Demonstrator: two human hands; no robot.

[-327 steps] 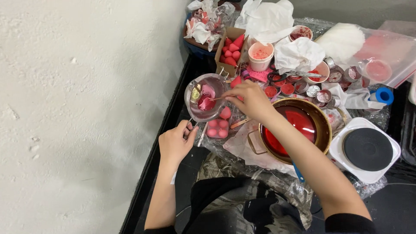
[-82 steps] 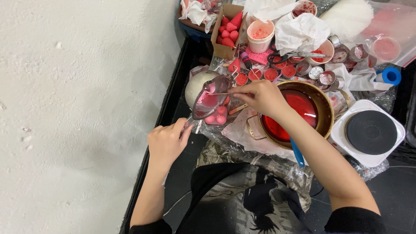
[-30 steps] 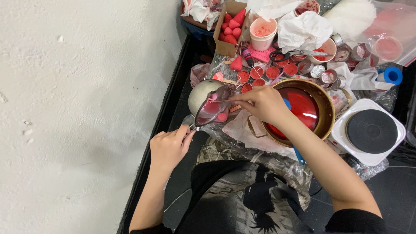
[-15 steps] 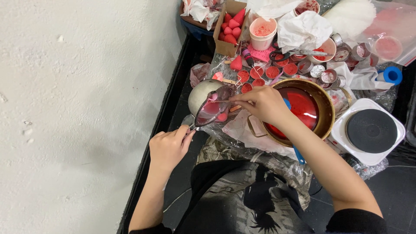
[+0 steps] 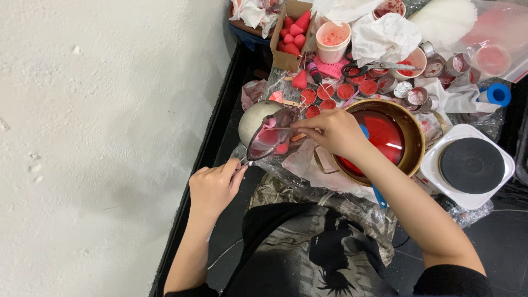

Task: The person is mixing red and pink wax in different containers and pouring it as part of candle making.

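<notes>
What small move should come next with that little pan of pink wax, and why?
Probably tilt the small pan a little further: the left hand holds its handle, the right hand works a thin stick in it, and pink wax is left inside.

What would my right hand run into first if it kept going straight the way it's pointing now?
The right hand points left, so it would probably first meet the tilted glass bowl whose rim its fingertips nearly touch, then the white rounded bowl behind. Depth is hard to judge from above.

Red wax in brass pot [image 5: 413,144], white hotplate [image 5: 472,165].
</notes>
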